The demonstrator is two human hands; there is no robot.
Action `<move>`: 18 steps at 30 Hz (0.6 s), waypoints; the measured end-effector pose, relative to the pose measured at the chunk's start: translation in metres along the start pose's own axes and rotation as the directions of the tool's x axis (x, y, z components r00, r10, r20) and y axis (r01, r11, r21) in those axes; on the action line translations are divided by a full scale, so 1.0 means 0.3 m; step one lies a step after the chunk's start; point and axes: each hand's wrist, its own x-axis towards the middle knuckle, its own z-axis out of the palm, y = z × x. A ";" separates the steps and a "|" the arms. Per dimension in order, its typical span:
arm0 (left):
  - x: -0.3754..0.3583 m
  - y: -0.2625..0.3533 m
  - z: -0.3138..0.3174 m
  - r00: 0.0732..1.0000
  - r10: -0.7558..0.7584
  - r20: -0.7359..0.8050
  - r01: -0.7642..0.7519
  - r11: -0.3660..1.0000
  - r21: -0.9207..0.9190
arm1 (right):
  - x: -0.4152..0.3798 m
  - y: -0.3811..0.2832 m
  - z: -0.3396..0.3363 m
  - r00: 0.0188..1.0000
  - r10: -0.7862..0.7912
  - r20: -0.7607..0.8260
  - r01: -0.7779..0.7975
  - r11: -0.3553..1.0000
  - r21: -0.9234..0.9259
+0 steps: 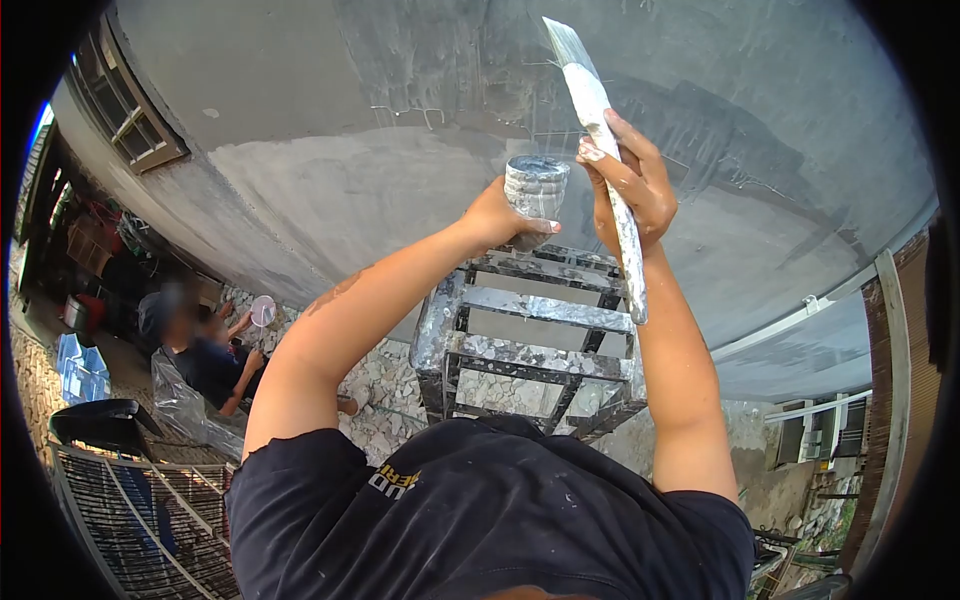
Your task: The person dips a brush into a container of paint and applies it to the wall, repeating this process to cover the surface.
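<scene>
The right hand (640, 190) grips a long paintbrush (588, 95), fingers and thumb closed around the handle just below the white-coated section. The brush's long axis runs nearly in line with the forearm: the bristles point away from the body, up and slightly left, while the handle's end trails back over the right wrist. Whether the bristle tips touch the wall is hard to tell.

The left hand (505, 212) curls around the lower part of a ridged, splattered cup (536, 185), its mouth facing up. The cup lies just left of the right hand, with a narrow gap between them; the bristles extend past it, farther from the body, so the right hand is nearer to the cup's mouth than the bristles are.

Beyond the 2 hands spreads the grey wall (420, 190), with darker and lighter patches. Below stands a paint-spotted ladder (545, 306), with broken rubble (385, 385) beside it. Farther left are 1 other person (205, 365) in dark clothing and a window (130, 115).
</scene>
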 end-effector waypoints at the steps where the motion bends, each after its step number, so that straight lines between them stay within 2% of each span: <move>1: -0.005 0.006 0.003 1.000 -0.004 0.003 0.004 1.000 0.000 | -0.001 0.000 -0.001 1.000 0.007 0.005 -0.007 1.000 0.013; 6: -0.011 0.032 0.009 0.997 -0.078 -0.017 0.079 0.997 0.020 | 0.007 -0.006 -0.010 1.000 -0.001 0.007 0.001 1.000 -0.025; 10: -0.014 0.035 0.013 0.998 -0.058 -0.032 0.058 0.998 0.023 | 0.011 -0.011 -0.016 1.000 -0.004 0.002 0.004 1.000 -0.025; 12: -0.024 0.052 0.016 0.992 -0.121 -0.034 0.121 0.993 -0.014 | 0.012 -0.011 -0.019 1.000 -0.011 0.004 0.011 0.999 -0.040; 16: -0.022 0.020 0.015 0.998 -0.059 -0.017 0.058 0.998 -0.030 | 0.011 -0.011 -0.023 1.000 0.007 0.015 -0.006 1.000 -0.029; 18: -0.031 0.031 0.009 0.989 -0.145 0.000 0.145 0.989 -0.008 | 0.011 -0.013 -0.025 1.000 0.008 0.020 -0.008 1.000 -0.029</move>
